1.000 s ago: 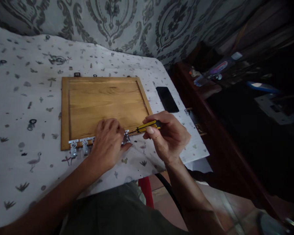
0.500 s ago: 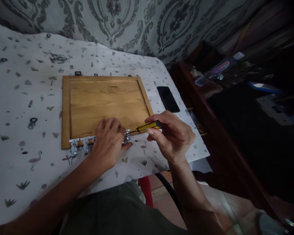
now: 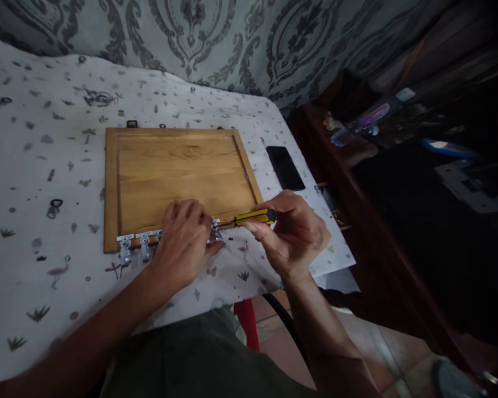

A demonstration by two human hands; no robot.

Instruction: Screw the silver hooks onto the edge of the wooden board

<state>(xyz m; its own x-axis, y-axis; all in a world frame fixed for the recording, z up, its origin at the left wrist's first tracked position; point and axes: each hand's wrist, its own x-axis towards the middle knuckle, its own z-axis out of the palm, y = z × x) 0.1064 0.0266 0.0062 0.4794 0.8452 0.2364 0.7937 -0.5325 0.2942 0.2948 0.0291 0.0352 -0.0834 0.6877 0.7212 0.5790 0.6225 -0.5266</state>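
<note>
A framed wooden panel (image 3: 182, 171), like a cabinet door, lies flat on the cloth-covered table. Metal hinges (image 3: 145, 246) line its near edge, some covered by my left hand (image 3: 182, 240). That hand rests on the panel's edge with bent fingers, its thumb and fingers closed around the rightmost visible hinge (image 3: 216, 236). Between the thumb and fingers of my right hand (image 3: 301, 232) is a yellow-and-black screwdriver (image 3: 253, 217). It lies nearly level, its shaft pointing left to that hinge; the exact contact of the tip is too small to make out.
A black phone (image 3: 285, 168) lies right of the panel on the patterned tablecloth (image 3: 78, 293). Past the table's right edge, a dark wooden piece of furniture (image 3: 377, 221) holds a clear bottle (image 3: 373, 117) and a blue object (image 3: 448, 148). A patterned curtain (image 3: 216, 44) hangs behind.
My right hand has shifted its fingers on the screwdriver handle, which has turned and sits slightly lower and more level. My left hand and the panel stay in place.
</note>
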